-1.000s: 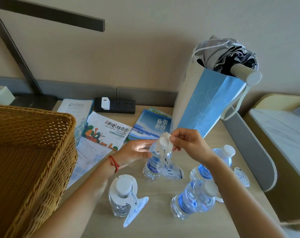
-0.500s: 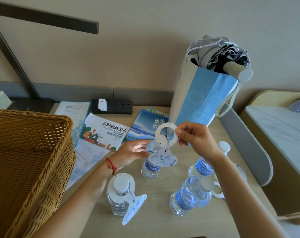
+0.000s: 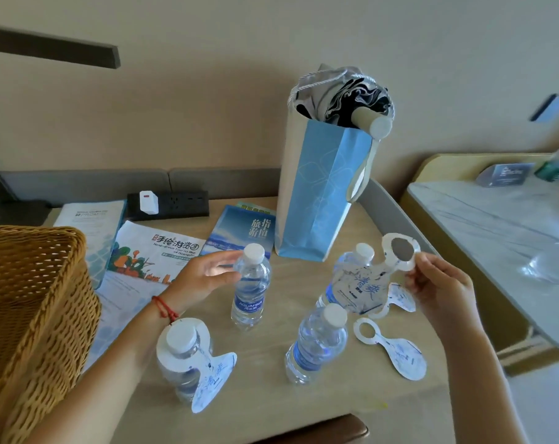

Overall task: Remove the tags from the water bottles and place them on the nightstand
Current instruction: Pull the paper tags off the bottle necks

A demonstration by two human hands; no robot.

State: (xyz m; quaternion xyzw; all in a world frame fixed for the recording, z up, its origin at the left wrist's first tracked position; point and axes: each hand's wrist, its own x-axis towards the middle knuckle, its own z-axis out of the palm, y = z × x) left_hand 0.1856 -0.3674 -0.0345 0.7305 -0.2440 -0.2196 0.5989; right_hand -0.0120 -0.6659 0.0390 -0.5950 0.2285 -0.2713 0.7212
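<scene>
My right hand (image 3: 438, 283) pinches the thin, floppy paper tag (image 3: 368, 283) by its ring, held up beside the far bottle (image 3: 352, 270), while my left hand (image 3: 201, 277) stays loosely spread beside the bare, light bottle (image 3: 251, 286) on the table (image 3: 271, 405).

Both forearms bare, no sleeves in view. Left hand (image 3: 204, 277): thin red cord bracelet (image 3: 165, 309) looped round the wrist. Right hand (image 3: 441, 290): no ring, watch or band visible.

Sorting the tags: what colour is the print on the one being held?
Blue print on white tag, head view.
</scene>
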